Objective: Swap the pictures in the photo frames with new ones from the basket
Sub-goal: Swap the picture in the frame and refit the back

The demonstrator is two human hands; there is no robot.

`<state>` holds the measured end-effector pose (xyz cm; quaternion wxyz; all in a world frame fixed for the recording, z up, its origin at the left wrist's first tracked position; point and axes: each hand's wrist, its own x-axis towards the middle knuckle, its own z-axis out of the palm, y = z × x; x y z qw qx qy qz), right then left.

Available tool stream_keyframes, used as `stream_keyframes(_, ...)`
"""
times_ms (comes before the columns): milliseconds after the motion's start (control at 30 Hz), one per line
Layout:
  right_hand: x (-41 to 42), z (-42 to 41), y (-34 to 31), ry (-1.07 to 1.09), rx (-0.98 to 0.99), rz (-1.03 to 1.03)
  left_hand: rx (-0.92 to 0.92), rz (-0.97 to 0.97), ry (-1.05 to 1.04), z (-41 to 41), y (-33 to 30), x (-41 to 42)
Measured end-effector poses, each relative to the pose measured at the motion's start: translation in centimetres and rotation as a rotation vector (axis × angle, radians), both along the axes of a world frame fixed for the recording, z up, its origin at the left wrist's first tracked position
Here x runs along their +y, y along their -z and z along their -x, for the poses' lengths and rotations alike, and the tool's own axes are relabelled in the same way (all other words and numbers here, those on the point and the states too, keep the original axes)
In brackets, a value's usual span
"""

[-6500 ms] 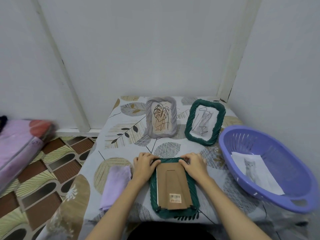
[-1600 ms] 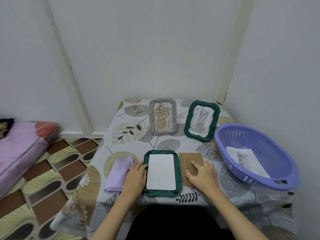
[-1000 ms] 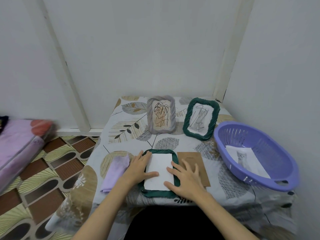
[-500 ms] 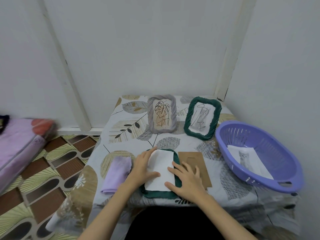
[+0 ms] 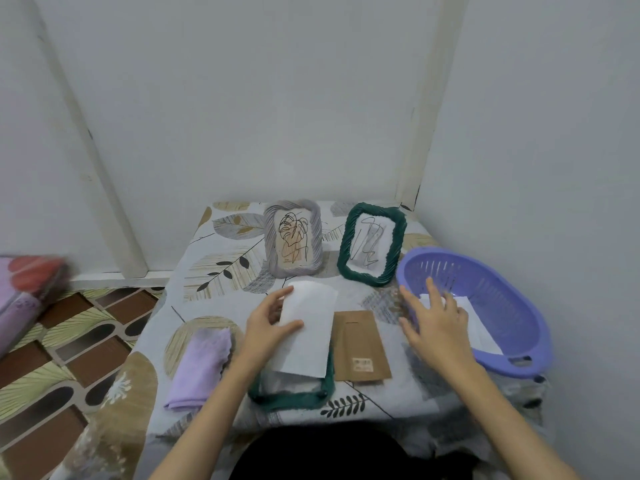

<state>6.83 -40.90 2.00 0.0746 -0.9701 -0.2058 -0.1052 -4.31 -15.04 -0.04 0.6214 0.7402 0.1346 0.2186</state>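
A green photo frame (image 5: 290, 398) lies face down at the table's near edge, its back open. My left hand (image 5: 268, 323) pinches the old white picture (image 5: 308, 334) by its left edge and holds it lifted above that frame. The brown cardboard backing (image 5: 360, 346) lies just right of the frame. My right hand (image 5: 433, 323) is spread open over the near rim of the purple basket (image 5: 512, 306), above the new paper picture (image 5: 481, 327) inside it. A grey frame (image 5: 293, 242) and a second green frame (image 5: 372, 247) stand at the back.
A folded lilac cloth (image 5: 201, 365) lies left of the open frame. The table with its leaf-print cover (image 5: 221, 268) sits in a corner, walls close behind and to the right. Patterned floor and a pink bundle (image 5: 24, 289) are at the left.
My left hand has lifted the white picture out of the green frame. My right hand left the frame and moved right to the basket, over the paper inside.
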Motion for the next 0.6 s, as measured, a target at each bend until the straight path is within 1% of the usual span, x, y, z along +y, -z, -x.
stream_keyframes(33, -0.9, -0.4, -0.2, 0.018, 0.067, -0.004, -0.011, 0.018, 0.025, -0.6, -0.5, -0.7)
stream_keyframes(100, -2.2, -1.1, -0.6, -0.01, 0.229, -0.096, -0.013, 0.044, 0.077, -1.9, -1.1, -2.5)
stream_keyframes(167, -2.7, -1.3, -0.7, -0.05, 0.308, -0.164, 0.008, 0.062, 0.122, -3.3, -1.1, -4.3)
stream_keyframes(267, -3.4, -1.6, -0.8, -0.078, 0.283, -0.245, 0.121, 0.047, 0.19, -5.3, 0.1, -6.5)
stream_keyframes(367, -4.8, -2.7, -1.5, -0.107, 0.239, -0.391, 0.256, -0.042, 0.337, -7.7, 1.5, -8.1)
stream_keyframes(400, -5.2, -3.1, -1.8, -0.113, 0.24, -0.421, 0.302, -0.105, 0.388, -8.5, 1.9, -8.5)
stream_keyframes(433, -5.5, -3.4, -2.1, -0.114, 0.245, -0.441, 0.35, -0.225, 0.421, -9.3, 2.3, -8.9)
stream_keyframes(500, -6.0, -3.9, -2.4, -0.11, 0.251, -0.474, 0.436, -0.585, 0.444, -10.9, 3.1, -9.7)
stream_keyframes(533, -6.1, -4.0, -2.5, -0.113, 0.25, -0.49, 0.455, -0.716, 0.442, -11.5, 3.5, -10.1)
stream_keyframes(567, -6.2, -4.0, -2.6, -0.122, 0.248, -0.502, 0.466, -0.784, 0.44, -12.1, 3.8, -10.5)
stream_keyframes(600, -6.2, -4.0, -2.6, -0.133, 0.247, -0.511, 0.47, -0.812, 0.435, -12.6, 4.0, -11.0)
